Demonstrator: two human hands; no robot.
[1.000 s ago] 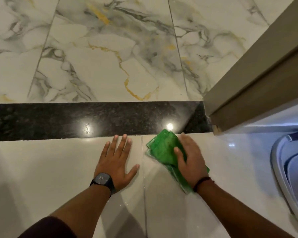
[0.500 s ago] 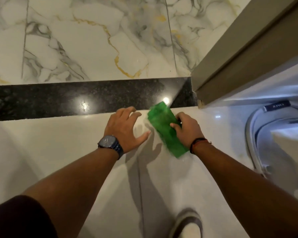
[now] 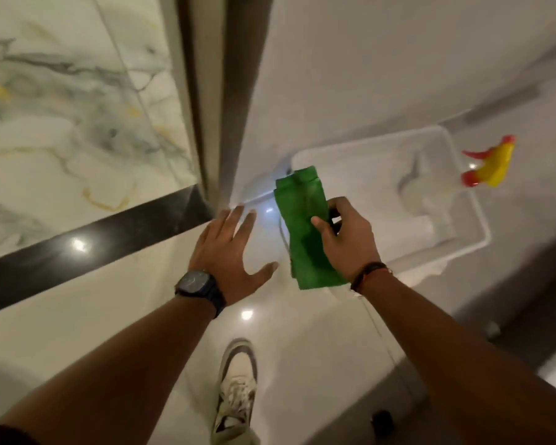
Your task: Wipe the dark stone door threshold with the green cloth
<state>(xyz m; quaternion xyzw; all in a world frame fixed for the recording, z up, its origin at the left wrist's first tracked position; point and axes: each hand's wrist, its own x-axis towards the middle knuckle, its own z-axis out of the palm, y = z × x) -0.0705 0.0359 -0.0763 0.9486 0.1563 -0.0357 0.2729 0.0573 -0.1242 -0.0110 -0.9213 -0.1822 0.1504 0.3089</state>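
Note:
The dark stone threshold (image 3: 87,242) runs as a black band from the lower left up to the door frame. A folded green cloth (image 3: 302,226) hangs in the air to the right of it, pinched in my right hand (image 3: 347,239). The cloth is well above the floor and off the threshold, over the near edge of a white tub. My left hand (image 3: 228,252), with a dark watch on the wrist, hovers with fingers spread above the pale floor tile, holding nothing.
A brown door frame (image 3: 212,101) rises at the threshold's right end. A white plastic tub (image 3: 463,200) sits on the floor to the right, a yellow and red spray bottle (image 3: 491,162) beyond it. My shoe (image 3: 238,387) stands on the pale tile below.
Both hands have lifted off the floor and the view has risen and swung right. The cloth went from the tile by the threshold up toward the white tub.

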